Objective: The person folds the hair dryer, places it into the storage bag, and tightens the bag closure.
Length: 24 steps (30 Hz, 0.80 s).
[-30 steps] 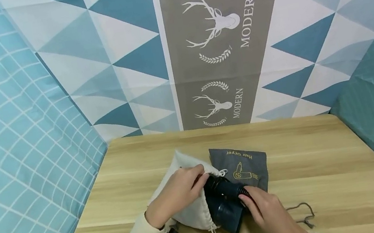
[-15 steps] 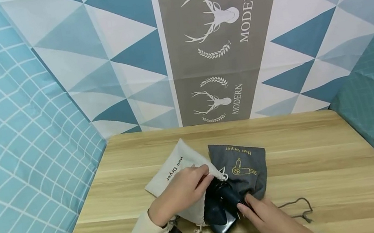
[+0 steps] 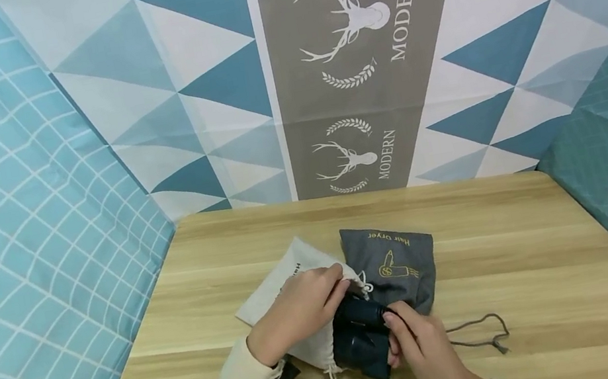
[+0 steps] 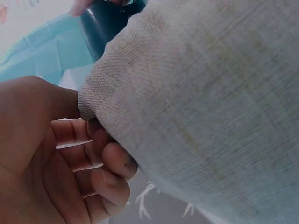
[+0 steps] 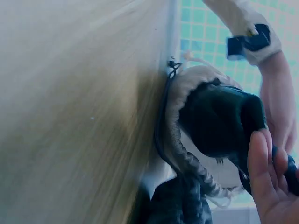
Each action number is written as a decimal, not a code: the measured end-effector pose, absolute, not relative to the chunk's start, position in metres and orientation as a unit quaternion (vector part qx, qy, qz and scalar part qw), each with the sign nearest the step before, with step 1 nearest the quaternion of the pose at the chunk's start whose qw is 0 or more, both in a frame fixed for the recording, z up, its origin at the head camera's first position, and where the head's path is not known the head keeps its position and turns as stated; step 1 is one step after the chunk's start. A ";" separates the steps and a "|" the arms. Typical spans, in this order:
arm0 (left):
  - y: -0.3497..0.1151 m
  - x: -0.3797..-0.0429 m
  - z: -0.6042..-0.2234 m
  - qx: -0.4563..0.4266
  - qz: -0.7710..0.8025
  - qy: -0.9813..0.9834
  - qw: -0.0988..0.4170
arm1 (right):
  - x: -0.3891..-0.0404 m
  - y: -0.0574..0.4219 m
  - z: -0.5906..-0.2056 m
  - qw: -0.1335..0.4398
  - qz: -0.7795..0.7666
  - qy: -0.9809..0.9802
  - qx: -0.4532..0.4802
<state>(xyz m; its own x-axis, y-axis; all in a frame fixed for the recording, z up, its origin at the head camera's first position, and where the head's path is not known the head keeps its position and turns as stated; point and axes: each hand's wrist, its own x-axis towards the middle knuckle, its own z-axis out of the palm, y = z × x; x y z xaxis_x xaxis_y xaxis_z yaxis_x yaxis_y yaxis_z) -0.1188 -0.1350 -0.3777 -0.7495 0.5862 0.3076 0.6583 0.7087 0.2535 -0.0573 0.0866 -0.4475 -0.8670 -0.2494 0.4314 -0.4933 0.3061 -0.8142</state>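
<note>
A dark hair dryer lies partly inside a pale cloth drawstring bag, its outer end sticking out of the mouth on the right. My left hand pinches the upper edge of that mouth; in the left wrist view the thumb and fingers hold the fabric. With thumb and fingers, my right hand grips the dryer's exposed end. The right wrist view shows the gathered bag rim around the dryer body. The dryer's inner part is hidden by cloth.
Behind the right hand lies a dark grey bag printed "Hair Dryer". Its grey cord loops out on the wooden table to the right. Patterned cloth hangs behind the table.
The dryer has turned in the right hand, and that hand has shifted slightly left towards the bag. The bag has settled flatter after its print came into sight. My left hand keeps its pinch.
</note>
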 end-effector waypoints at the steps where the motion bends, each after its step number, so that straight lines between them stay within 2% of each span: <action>1: -0.136 -0.118 -0.376 -0.338 -0.174 -0.919 0.107 | -0.058 0.084 -0.446 0.126 0.542 -0.798 0.233; 4: -0.137 -0.114 -0.372 -0.340 -0.171 -0.918 0.112 | -0.061 0.077 -0.441 0.108 0.582 -0.780 0.204; 10: -0.137 -0.110 -0.368 -0.343 -0.173 -0.920 0.082 | -0.067 0.067 -0.439 -0.014 0.734 -0.675 0.074; 15: -0.137 -0.112 -0.369 -0.349 -0.172 -0.920 0.049 | -0.066 0.064 -0.445 -0.111 0.793 -0.600 0.004; 20: -0.138 -0.114 -0.370 -0.352 -0.180 -0.918 0.038 | -0.061 0.066 -0.449 -0.214 0.787 -0.578 0.008; 24: -0.139 -0.114 -0.371 -0.353 -0.175 -0.919 0.030 | -0.060 0.071 -0.452 -0.297 0.727 -0.616 0.064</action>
